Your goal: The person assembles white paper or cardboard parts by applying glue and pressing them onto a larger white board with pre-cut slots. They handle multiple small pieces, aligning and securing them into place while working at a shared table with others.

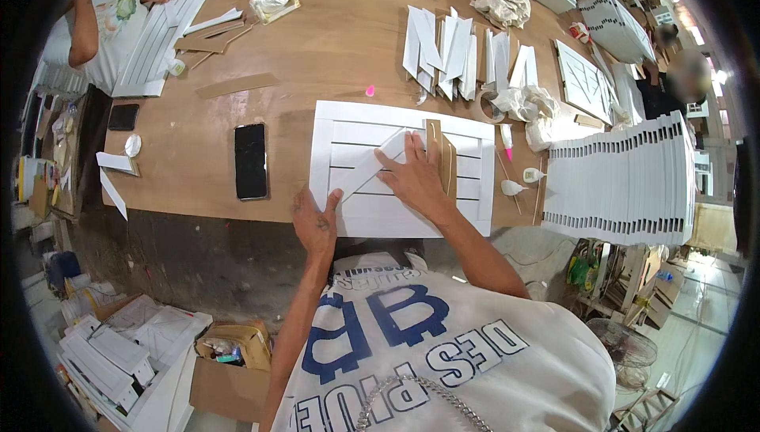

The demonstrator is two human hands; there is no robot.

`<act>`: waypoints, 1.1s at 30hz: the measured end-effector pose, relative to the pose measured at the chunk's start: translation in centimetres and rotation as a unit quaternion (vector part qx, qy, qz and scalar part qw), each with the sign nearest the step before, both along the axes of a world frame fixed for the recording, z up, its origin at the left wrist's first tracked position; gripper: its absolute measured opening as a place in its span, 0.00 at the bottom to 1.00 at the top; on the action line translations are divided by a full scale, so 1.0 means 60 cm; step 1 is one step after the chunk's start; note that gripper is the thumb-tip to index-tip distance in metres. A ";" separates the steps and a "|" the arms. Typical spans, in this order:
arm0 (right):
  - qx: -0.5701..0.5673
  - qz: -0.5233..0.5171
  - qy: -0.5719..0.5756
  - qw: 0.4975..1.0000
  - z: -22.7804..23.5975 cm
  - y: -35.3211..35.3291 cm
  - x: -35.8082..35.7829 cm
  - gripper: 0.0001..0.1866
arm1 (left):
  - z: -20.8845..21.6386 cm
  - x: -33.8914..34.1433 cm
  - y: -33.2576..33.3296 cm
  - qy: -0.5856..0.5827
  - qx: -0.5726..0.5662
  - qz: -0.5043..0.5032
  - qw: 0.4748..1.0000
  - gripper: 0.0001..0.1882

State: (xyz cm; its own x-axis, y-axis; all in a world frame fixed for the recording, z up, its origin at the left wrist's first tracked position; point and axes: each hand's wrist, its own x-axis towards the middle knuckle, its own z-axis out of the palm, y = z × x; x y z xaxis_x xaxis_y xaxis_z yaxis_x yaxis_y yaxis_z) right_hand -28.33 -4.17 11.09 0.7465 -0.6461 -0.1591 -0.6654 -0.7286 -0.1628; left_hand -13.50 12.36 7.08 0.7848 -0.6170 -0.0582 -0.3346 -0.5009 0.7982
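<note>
A white slatted panel (364,209) lies flat on the brown table in front of me, with a white diagonal strip (366,174) across it. My right hand (416,177) is spread over the strip's upper end, its fingertips pressing there. At the panel's lower left edge, my left hand (316,225) rests with thumb and fingers apart, the thumb at the strip's lower end. Just right of my right hand, brown-backed strips (446,164) lie on the panel, pale lines running along them; my fingers partly cover them.
Left of the panel lies a black phone (250,161). White strips (440,48) are heaped beyond it. On the right are small white glue bottles (513,187), a tape roll (491,106) and a long row of stacked white panels (617,183). Another person (111,24) works at far left.
</note>
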 end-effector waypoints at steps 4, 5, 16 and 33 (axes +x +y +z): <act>-0.017 0.012 -0.004 1.000 0.007 -0.005 -0.001 0.24 | 0.011 0.002 -0.002 0.017 -0.005 -0.003 1.000 0.32; -0.027 0.012 -0.022 0.999 0.001 -0.005 -0.001 0.24 | 0.019 0.003 -0.003 0.026 0.005 -0.004 1.000 0.32; -0.002 0.004 0.049 0.999 0.014 -0.013 0.010 0.27 | 0.015 0.005 -0.001 0.011 0.037 -0.024 0.999 0.31; 0.014 -0.067 0.048 0.996 0.027 0.003 0.053 0.37 | -0.002 0.013 0.000 -0.057 0.024 -0.063 0.996 0.30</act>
